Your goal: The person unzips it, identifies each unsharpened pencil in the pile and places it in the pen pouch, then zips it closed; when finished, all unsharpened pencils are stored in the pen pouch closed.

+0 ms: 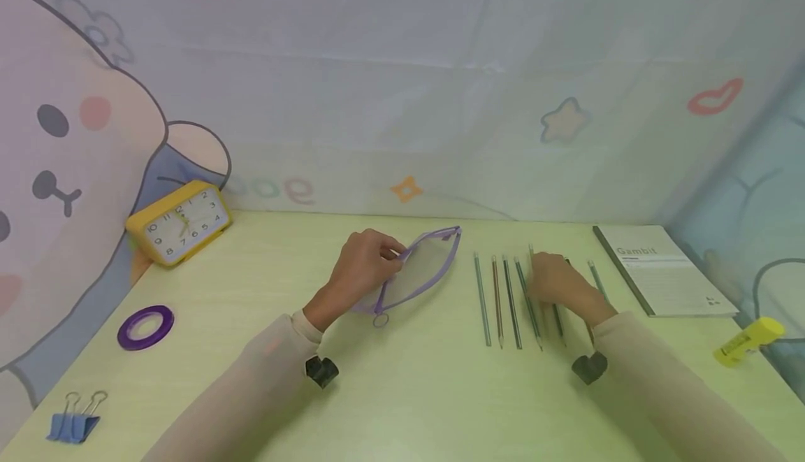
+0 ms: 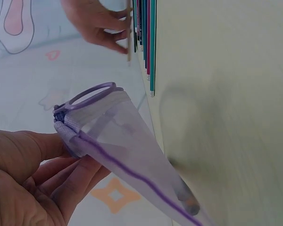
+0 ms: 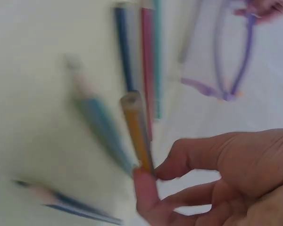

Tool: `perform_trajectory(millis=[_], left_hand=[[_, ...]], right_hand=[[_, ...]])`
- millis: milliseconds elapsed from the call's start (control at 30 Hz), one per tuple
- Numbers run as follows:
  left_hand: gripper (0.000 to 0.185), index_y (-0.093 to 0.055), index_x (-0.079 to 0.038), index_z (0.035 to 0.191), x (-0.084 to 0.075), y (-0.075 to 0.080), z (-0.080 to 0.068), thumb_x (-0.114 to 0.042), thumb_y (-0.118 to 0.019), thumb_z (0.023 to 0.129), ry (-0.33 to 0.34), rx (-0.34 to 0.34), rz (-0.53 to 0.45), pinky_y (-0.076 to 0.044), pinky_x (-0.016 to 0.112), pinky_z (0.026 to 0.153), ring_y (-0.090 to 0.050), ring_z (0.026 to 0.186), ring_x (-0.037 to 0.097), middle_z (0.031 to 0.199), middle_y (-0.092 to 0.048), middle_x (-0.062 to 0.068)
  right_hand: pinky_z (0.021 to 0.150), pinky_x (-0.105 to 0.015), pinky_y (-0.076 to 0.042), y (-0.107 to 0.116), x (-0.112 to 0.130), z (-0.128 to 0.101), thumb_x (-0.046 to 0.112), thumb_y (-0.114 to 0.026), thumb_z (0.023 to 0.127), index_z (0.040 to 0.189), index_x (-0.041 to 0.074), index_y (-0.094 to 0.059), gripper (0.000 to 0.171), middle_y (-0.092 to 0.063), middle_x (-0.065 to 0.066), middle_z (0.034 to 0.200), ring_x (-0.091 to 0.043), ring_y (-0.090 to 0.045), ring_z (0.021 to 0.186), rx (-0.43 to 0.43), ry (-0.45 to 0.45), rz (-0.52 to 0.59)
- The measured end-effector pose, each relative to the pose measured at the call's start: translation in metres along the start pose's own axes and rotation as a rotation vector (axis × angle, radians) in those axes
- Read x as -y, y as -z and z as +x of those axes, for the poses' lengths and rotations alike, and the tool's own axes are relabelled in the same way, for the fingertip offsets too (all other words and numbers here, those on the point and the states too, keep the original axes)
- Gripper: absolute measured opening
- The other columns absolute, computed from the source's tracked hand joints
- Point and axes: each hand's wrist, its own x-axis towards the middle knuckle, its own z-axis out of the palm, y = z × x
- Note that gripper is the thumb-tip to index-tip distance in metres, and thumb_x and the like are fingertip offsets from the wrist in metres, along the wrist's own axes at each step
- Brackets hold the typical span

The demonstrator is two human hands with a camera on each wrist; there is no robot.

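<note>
A translucent pouch [image 1: 430, 282] with purple edging and a round zipper ring is held by my left hand [image 1: 361, 270], the thumb and fingers at its edge. Its mouth gapes toward the right. Through the mesh, a dark and orange shape [image 2: 187, 198] shows low in the pouch in the left wrist view. My right hand [image 1: 560, 286] pinches a yellowish pencil [image 3: 137, 134] between thumb and fingertips, over a row of pencils. Left of that hand lie several pencils, among them a teal pencil [image 1: 482, 301] and a reddish pencil [image 1: 497, 301]; another teal pencil [image 1: 598, 279] lies to its right.
At the right are a Gambit notebook [image 1: 666, 270] and a yellow glue stick [image 1: 748, 342]. Along the left side stand a yellow alarm clock [image 1: 182, 223], a purple tape roll [image 1: 126, 333] and a blue binder clip [image 1: 73, 427]. A printed cloth [image 1: 377, 98] hangs behind the table.
</note>
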Motion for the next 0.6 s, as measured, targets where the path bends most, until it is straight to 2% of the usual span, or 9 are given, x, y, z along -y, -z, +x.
perform_trajectory(millis=[33,67,100,167,233,333,500,567,600], left_hand=[[0.023,-0.079,-0.006,0.108,0.001,0.000,0.000,-0.006,-0.068,0.088,0.000,0.000,0.001,-0.054,0.023,0.061,-0.078,0.082,0.022,0.098,-0.079,0.013],[0.023,-0.080,-0.006,0.108,0.001,-0.001,0.000,-0.006,-0.069,0.088,0.000,0.001,0.003,-0.054,0.022,0.061,-0.078,0.082,0.022,0.098,-0.079,0.013],[0.023,-0.080,-0.006,0.108,0.001,-0.001,0.000,-0.006,-0.069,0.088,0.002,0.003,0.002,-0.054,0.022,0.061,-0.078,0.083,0.022,0.097,-0.079,0.013],[0.023,-0.079,-0.005,0.108,0.002,-0.002,-0.001,-0.006,-0.069,0.088,0.001,0.008,0.002,-0.053,0.022,0.061,-0.078,0.084,0.022,0.098,-0.079,0.013],[0.023,-0.079,-0.005,0.109,0.003,-0.002,-0.001,-0.006,-0.069,0.088,-0.004,0.010,-0.003,-0.053,0.022,0.062,-0.078,0.085,0.023,0.099,-0.079,0.013],[0.024,-0.079,-0.005,0.109,0.003,-0.002,0.000,-0.006,-0.068,0.088,-0.010,0.004,-0.013,-0.054,0.024,0.062,-0.078,0.085,0.023,0.099,-0.079,0.013],[0.023,-0.079,-0.005,0.108,0.002,-0.002,0.000,-0.006,-0.069,0.088,-0.003,0.000,-0.011,-0.058,0.026,0.065,-0.078,0.084,0.022,0.099,-0.079,0.013],[0.023,-0.079,-0.005,0.108,0.002,-0.002,0.001,-0.007,-0.069,0.088,0.002,-0.001,-0.006,-0.058,0.027,0.065,-0.078,0.084,0.022,0.097,-0.079,0.013],[0.023,-0.079,-0.005,0.108,0.002,-0.002,0.000,-0.007,-0.069,0.088,0.005,-0.001,-0.004,-0.058,0.027,0.065,-0.078,0.083,0.022,0.097,-0.079,0.013]], right_hand=[[0.066,-0.039,-0.057,0.005,0.001,0.000,0.004,-0.056,0.092,0.108,-0.014,-0.059,0.024,-0.064,-0.014,0.074,-0.012,-0.058,0.055,0.005,-0.004,0.041],[0.077,-0.047,-0.058,0.011,0.003,0.000,0.008,-0.056,0.094,0.128,-0.018,-0.050,0.043,-0.068,-0.022,0.090,-0.014,-0.064,0.062,0.010,0.000,0.090],[0.086,-0.052,-0.056,0.016,0.005,-0.001,0.010,-0.056,0.095,0.143,-0.018,-0.039,0.058,-0.068,-0.026,0.104,-0.016,-0.068,0.068,0.014,0.018,0.148],[0.099,-0.058,-0.049,0.026,0.011,-0.004,0.013,-0.053,0.096,0.156,-0.013,-0.017,0.074,-0.061,-0.031,0.126,-0.019,-0.072,0.079,0.031,0.056,0.283],[0.101,-0.054,-0.050,0.034,0.019,-0.008,0.013,-0.053,0.097,0.160,-0.004,-0.014,0.076,-0.058,-0.029,0.130,-0.020,-0.071,0.086,0.059,0.109,0.434],[0.100,-0.041,-0.052,0.039,0.036,-0.013,0.013,-0.056,0.096,0.162,0.004,-0.017,0.077,-0.059,-0.017,0.126,-0.019,-0.066,0.099,0.143,0.179,0.608],[0.097,-0.032,-0.054,0.025,0.067,-0.011,0.015,-0.060,0.098,0.161,0.006,-0.018,0.076,-0.063,-0.006,0.106,-0.018,-0.065,0.104,0.360,0.232,0.821],[0.096,-0.031,-0.054,0.014,0.078,-0.006,0.013,-0.058,0.098,0.162,0.005,-0.016,0.077,-0.064,-0.008,0.106,-0.018,-0.067,0.103,0.417,0.237,0.878],[0.097,-0.032,-0.055,0.009,0.082,-0.003,0.012,-0.058,0.099,0.162,0.004,-0.015,0.076,-0.064,-0.011,0.111,-0.019,-0.068,0.103,0.432,0.234,0.902]])
